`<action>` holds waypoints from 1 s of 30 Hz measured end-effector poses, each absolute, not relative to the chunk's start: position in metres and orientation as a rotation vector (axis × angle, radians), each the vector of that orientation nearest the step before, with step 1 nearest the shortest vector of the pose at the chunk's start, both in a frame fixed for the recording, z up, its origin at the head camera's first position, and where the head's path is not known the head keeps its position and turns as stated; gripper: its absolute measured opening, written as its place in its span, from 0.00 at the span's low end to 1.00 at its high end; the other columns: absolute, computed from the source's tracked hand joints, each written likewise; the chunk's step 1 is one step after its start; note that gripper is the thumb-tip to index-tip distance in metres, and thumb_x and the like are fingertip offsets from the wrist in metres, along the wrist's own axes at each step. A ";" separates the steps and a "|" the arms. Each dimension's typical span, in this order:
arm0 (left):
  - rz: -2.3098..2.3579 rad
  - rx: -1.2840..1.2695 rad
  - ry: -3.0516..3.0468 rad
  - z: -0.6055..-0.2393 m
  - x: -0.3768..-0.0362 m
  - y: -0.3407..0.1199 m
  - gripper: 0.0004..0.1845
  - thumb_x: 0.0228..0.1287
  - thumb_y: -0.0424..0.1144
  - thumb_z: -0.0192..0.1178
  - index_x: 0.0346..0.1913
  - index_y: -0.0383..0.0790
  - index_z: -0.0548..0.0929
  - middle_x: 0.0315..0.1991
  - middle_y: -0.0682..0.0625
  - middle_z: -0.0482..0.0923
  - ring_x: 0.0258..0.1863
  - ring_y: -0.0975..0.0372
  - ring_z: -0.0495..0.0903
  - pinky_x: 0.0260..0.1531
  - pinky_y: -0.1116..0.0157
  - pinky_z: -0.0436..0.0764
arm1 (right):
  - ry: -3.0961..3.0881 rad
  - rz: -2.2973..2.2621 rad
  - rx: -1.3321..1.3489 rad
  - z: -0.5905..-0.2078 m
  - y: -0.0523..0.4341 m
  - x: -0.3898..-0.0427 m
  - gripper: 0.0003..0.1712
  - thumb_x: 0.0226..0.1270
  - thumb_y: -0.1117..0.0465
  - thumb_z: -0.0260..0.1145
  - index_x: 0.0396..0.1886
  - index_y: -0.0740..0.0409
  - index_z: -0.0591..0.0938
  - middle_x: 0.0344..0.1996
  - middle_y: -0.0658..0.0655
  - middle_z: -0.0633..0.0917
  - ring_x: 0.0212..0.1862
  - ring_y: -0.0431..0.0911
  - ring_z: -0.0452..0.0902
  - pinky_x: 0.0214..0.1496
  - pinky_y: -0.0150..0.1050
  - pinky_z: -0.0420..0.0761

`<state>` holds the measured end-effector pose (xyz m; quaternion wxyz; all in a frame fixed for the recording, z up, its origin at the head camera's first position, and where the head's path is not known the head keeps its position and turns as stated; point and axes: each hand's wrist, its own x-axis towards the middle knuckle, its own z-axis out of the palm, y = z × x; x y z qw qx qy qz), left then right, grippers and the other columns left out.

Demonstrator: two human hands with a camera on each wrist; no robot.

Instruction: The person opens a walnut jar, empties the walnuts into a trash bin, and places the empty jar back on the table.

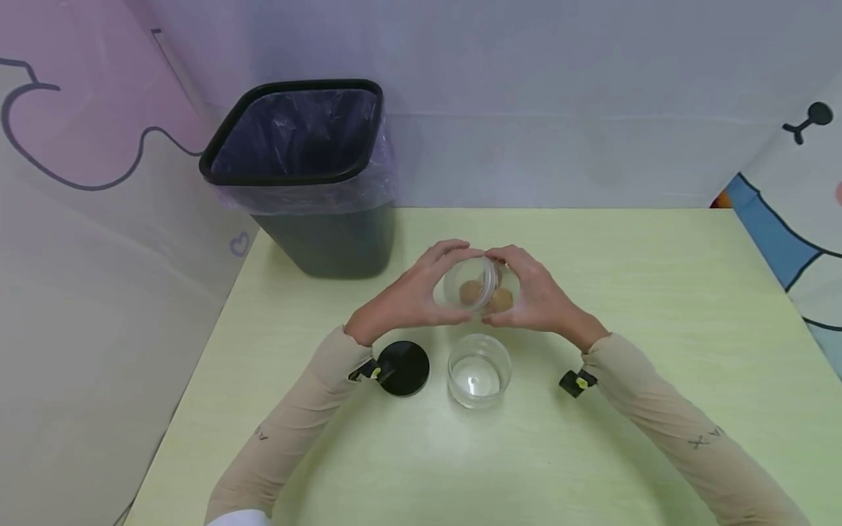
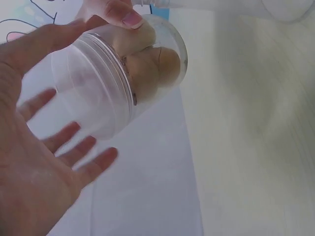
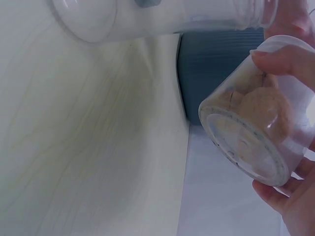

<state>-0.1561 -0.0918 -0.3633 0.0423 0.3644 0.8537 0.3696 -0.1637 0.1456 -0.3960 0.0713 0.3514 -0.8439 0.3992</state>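
Observation:
Over the table my left hand (image 1: 414, 296) grips a clear jar (image 2: 81, 81) at the left, its fingers spread round the side. My right hand (image 1: 542, 299) holds another clear jar (image 3: 234, 142), thumb on one side and fingers on the other. The two jars lie tilted, rim to rim, with the ridged rims between my hands. Several brown round balls (image 2: 147, 73) show through the right jar's wall; one ball (image 1: 470, 292) appears toward the left jar in the head view.
A third clear jar (image 1: 479, 394), uncapped, stands on the table (image 1: 559, 467) just in front of my hands. Beside it lies a black round lid (image 1: 411, 369), near my left wrist. A grey bin (image 1: 329, 241) with a plastic liner stands at the back left.

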 end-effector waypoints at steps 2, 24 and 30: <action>1.086 1.202 2.601 -0.364 -0.156 -0.093 0.43 0.49 0.44 0.71 0.69 0.58 0.63 0.71 0.55 0.50 0.69 0.65 0.50 0.58 0.57 0.70 | -2.530 1.198 1.063 -0.396 0.146 -0.164 0.51 0.30 0.57 0.83 0.59 0.61 0.70 0.52 0.55 0.76 0.53 0.49 0.70 0.54 0.54 0.73; 1.111 1.395 2.586 -0.369 -0.159 -0.090 0.42 0.44 0.28 0.68 0.65 0.55 0.67 0.70 0.51 0.52 0.70 0.61 0.50 0.53 0.59 0.74 | -2.517 1.239 1.081 -0.402 0.146 -0.168 0.50 0.30 0.57 0.83 0.59 0.59 0.71 0.52 0.54 0.76 0.54 0.48 0.70 0.54 0.55 0.72; 1.169 1.317 2.672 -0.373 -0.160 -0.091 0.37 0.50 0.45 0.70 0.66 0.55 0.69 0.65 0.52 0.58 0.62 0.62 0.60 0.53 0.59 0.72 | -2.518 1.245 1.066 -0.403 0.147 -0.168 0.50 0.30 0.57 0.83 0.59 0.60 0.70 0.51 0.56 0.76 0.53 0.48 0.70 0.54 0.54 0.72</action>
